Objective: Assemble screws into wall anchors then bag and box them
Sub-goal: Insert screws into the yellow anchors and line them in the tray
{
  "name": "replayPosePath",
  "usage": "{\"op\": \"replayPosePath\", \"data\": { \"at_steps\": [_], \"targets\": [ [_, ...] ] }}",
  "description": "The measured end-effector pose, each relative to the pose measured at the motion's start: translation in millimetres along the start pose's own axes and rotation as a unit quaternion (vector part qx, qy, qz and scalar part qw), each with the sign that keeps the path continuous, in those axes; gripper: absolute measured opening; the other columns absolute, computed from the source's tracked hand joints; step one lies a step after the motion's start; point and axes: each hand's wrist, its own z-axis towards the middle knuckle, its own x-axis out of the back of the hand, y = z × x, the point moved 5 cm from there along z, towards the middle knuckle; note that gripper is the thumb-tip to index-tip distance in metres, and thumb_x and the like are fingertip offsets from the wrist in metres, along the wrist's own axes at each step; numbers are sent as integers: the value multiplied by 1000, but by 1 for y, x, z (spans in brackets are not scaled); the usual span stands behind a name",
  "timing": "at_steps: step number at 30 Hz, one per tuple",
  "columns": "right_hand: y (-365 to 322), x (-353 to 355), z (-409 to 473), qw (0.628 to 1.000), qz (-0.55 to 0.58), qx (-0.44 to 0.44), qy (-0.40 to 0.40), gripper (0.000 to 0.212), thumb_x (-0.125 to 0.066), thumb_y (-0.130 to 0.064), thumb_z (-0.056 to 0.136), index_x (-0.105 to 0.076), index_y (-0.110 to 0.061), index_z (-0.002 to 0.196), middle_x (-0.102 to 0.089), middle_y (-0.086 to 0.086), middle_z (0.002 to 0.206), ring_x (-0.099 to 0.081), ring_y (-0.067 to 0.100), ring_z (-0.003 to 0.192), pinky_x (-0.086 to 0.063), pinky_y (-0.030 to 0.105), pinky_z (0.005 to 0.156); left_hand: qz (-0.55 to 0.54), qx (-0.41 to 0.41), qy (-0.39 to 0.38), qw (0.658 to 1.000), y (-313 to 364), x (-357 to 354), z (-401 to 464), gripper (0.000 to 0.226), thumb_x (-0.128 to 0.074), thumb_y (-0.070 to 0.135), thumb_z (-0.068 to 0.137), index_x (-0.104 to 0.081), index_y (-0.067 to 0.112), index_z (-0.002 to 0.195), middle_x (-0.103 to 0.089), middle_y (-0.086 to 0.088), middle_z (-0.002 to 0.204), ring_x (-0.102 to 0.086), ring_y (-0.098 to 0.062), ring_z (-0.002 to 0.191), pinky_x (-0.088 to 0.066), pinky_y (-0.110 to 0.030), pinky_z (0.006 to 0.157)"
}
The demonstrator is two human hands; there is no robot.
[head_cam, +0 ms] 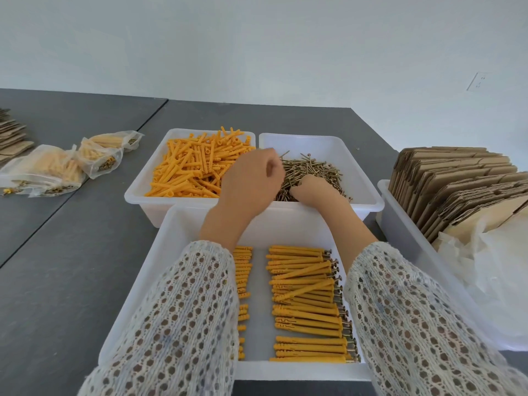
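Observation:
A white bin at the back holds a heap of loose orange wall anchors. Beside it on the right, a second white bin holds a pile of brass screws. My left hand hovers with curled fingers over the divide between both bins; what it holds is hidden. My right hand reaches down into the screws, fingers closed in the pile. In front, a white tray carries rows of assembled anchors with screw heads pointing right.
Clear bags of assembled anchors lie on the grey table at the left. Flat cardboard pieces sit at the far left. A bin on the right holds folded cartons and plastic bags.

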Motion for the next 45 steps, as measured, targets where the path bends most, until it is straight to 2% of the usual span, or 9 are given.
{"op": "replayPosePath", "data": {
  "at_steps": [6,14,19,22,28,31,34,38,45],
  "targets": [
    [-1,0,-7,998,-34,-23,-46,28,-43,-33,97,-51,-12,112,-54,6,106,-54,31,107,-44,48,100,228,100,60,967,-49,2,-4,23,-47,23,95,-62,22,113,-54,-3,120,-44,-27,115,-38,-41,87],
    [0,-2,-8,996,-43,-35,-65,28,-42,-36,96,-51,-11,102,-57,9,105,-56,31,104,-44,49,102,253,203,-48,945,-75,-13,-9,51,-43,45,96,-44,22,142,-38,-14,149,-28,-40,139,-29,-53,110],
    [-1,-2,-8,996,-44,-32,-77,27,-44,-36,94,-52,-11,102,-55,9,104,-54,29,100,-42,49,103,243,203,-100,943,-80,-19,-7,48,-29,50,99,-54,26,132,-63,-7,123,-53,-32,109,-35,-47,97],
    [0,-1,-9,995,-45,-30,-79,26,-44,-35,94,-52,-11,102,-54,7,101,-53,30,99,-42,49,103,234,204,-99,946,-80,-18,-8,42,-28,45,99,-64,29,112,-61,3,94,-47,-25,86,-34,-44,90],
    [-5,8,-12,998,10,23,56,28,-45,-19,92,-36,-14,65,-40,1,64,-37,17,57,-33,28,54,251,187,-142,939,-83,-23,-4,43,-21,37,102,-58,31,124,-66,3,110,-56,-27,101,-25,-55,108],
    [-9,14,-18,990,50,67,112,14,-45,-10,91,-45,-9,77,-45,3,71,-39,18,61,-34,29,55,253,186,-155,937,-85,-25,-3,45,-19,37,103,-55,30,129,-64,1,123,-56,-29,110,-23,-57,109],
    [-14,21,-21,980,84,106,147,18,-42,3,89,-53,-1,103,-51,5,79,-43,17,65,-37,27,58,256,184,-131,940,-84,-25,-3,42,-23,36,102,-55,28,128,-64,1,121,-57,-30,108,-27,-52,104],
    [-16,28,-23,964,118,125,205,30,-35,13,88,-54,-1,105,-48,2,69,-41,15,59,-39,31,58,267,179,-86,943,-81,-22,-4,36,-31,36,101,-58,25,122,-62,-2,119,-57,-30,108,-31,-52,104],
    [-12,33,-27,941,206,118,243,29,-38,6,95,-44,-13,116,-64,20,83,-66,34,78,-56,50,67,122,59,147,980,-64,-5,-8,24,-44,6,99,-63,15,110,-60,-5,109,-51,-28,106,-34,-43,97]
  ]
}}
